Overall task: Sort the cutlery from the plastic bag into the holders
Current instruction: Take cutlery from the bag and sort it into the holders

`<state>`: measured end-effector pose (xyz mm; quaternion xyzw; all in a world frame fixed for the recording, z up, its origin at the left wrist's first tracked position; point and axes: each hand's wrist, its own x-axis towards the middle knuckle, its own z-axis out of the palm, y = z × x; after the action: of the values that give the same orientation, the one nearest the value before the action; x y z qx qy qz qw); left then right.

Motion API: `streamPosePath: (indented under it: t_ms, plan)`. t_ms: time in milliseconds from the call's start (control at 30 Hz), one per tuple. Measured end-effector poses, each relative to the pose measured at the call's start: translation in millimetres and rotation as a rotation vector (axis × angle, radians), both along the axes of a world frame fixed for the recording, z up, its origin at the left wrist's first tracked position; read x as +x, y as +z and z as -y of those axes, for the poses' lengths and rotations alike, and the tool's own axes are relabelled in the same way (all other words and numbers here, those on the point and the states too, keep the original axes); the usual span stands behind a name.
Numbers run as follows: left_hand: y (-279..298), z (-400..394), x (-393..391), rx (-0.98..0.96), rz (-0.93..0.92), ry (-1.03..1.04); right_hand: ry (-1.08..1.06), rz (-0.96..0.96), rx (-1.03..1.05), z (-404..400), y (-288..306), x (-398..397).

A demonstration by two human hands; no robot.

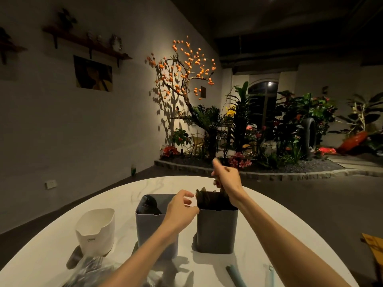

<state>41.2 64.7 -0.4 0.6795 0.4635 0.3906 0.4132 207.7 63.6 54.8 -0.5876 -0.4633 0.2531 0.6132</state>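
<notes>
— As the right hand (pixel 224 179) lowers its pinched piece of cutlery (pixel 217 181) over the dark holder (pixel 216 228), it looks light, stiff, maybe slick.

— So grip the handle end. Left hand (pixel 180 210)?

— Fingers loosely apart at that holder's rim; plastic bag (pixel 91 270) well left of it.

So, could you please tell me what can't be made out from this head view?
- What the right hand grips above the dark holder: hidden by its fingers and dim light.
- Plastic bag contents: blurred, cut off by the bottom edge.
- Cutlery types in the blue-grey holder: too dark.
- White holder contents: hidden by its wall.
</notes>
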Motion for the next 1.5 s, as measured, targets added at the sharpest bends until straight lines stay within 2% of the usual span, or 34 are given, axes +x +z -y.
streamPosePath:
  t_ms: [67, 233, 433, 600, 667, 767, 967, 1233, 1333, 1400, 1467, 1500]
  plan:
    - [-1.9, -3.6, 2.2, -0.009, 0.005, 0.010, 0.025, 0.042, -0.091, -7.5, -14.5, -1.7]
    - [-7.2, -9.3, 4.9, -0.023, 0.005, -0.014, -0.022, 0.032, -0.090, -6.4, -13.9, -1.2]
    - [-10.3, -10.3, 8.2, -0.176, 0.061, -0.067, 0.180, 0.249, -0.380, 8.7, -26.0, -25.5]
    - [-3.2, -6.6, -2.5, -0.199, 0.149, -0.056, 0.099, 0.176, -0.213, 9.5, -20.1, -12.7]
    - [0.8, -0.8, -9.1, -0.182, 0.162, -0.047, 0.126, 0.266, -0.175, 14.3, -19.4, -8.9]
    - [10.3, 12.6, -16.6, -0.172, 0.156, -0.042, 0.079, 0.497, -0.257, 15.2, -24.5, -11.8]
    - [27.8, 53.1, -44.7, -0.195, 0.075, -0.093, 0.088, 0.293, -0.194, 33.4, -22.5, -19.5]
    - [15.8, 107.7, -88.5, -0.098, -0.152, -0.144, 0.261, 0.364, -0.188, 125.3, 1.3, -40.9]
    - [-23.6, 138.7, -93.0, -0.045, -0.389, -0.155, 0.542, 0.524, -0.471, 163.5, -28.5, -59.5]
    - [-49.9, 159.6, -92.1, -0.012, -0.592, -0.105, 0.691, 0.721, -0.657, 177.2, -60.6, -71.6]
    - [-65.9, 173.9, -96.8, 0.021, -0.752, -0.071, 0.684, 0.866, -0.638, 184.7, -91.9, -83.4]
    - [-71.0, 175.5, -101.7, 0.041, -0.759, -0.060, 0.645, 0.861, -0.581, 186.7, -104.7, -88.0]
